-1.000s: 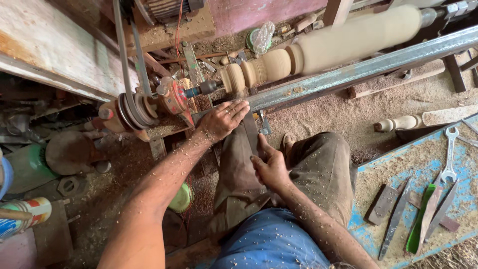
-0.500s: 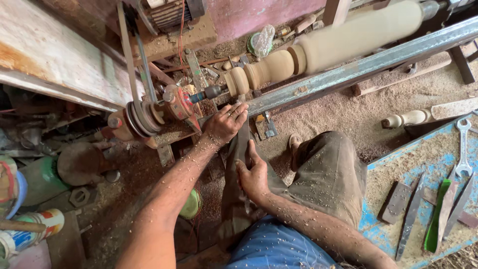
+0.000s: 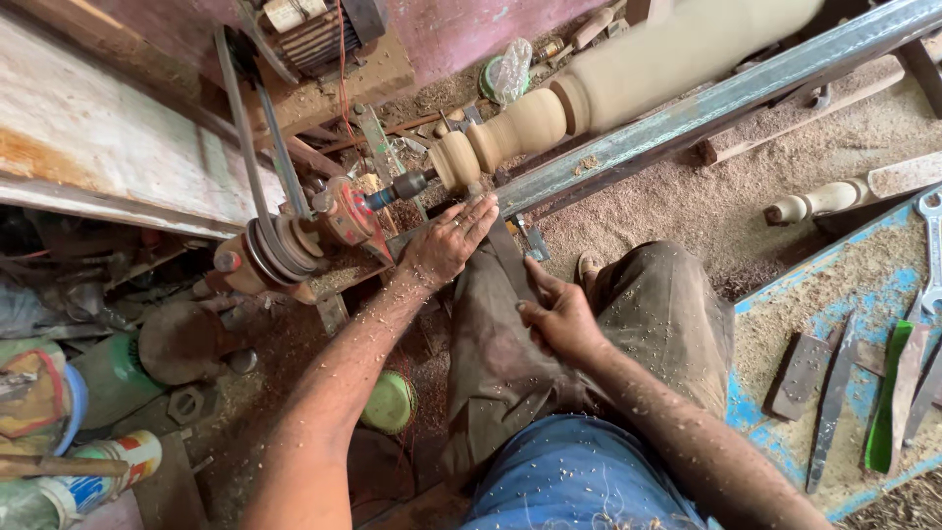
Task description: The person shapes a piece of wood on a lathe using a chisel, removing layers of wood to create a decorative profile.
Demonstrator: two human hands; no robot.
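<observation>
A pale turned wooden spindle (image 3: pixel 608 88) is mounted on a lathe, its beaded end (image 3: pixel 491 142) held by the drive spindle (image 3: pixel 397 188). My left hand (image 3: pixel 449 240) rests palm-down with fingers spread on the grey metal lathe rail (image 3: pixel 687 113), just below the beaded end. My right hand (image 3: pixel 557 319) presses on the brown trouser leg (image 3: pixel 510 334) over my knee, fingers loosely curled, holding nothing that I can see. Sawdust flecks both forearms.
A belt (image 3: pixel 257 147) runs from a motor (image 3: pixel 309 34) to the red pulley (image 3: pixel 285 250). At right, a blue tray (image 3: pixel 785 294) holds chisels (image 3: pixel 834 402), a green-handled tool (image 3: pixel 888 393) and a spanner (image 3: pixel 930 245). A finished spindle (image 3: pixel 834 199) lies on the sawdust floor. Cans (image 3: pixel 98 471) stand at left.
The view has shifted closer and lower. My right hand moved from a raised thumb pose down onto my trouser leg. My left hand stays at the rail.
</observation>
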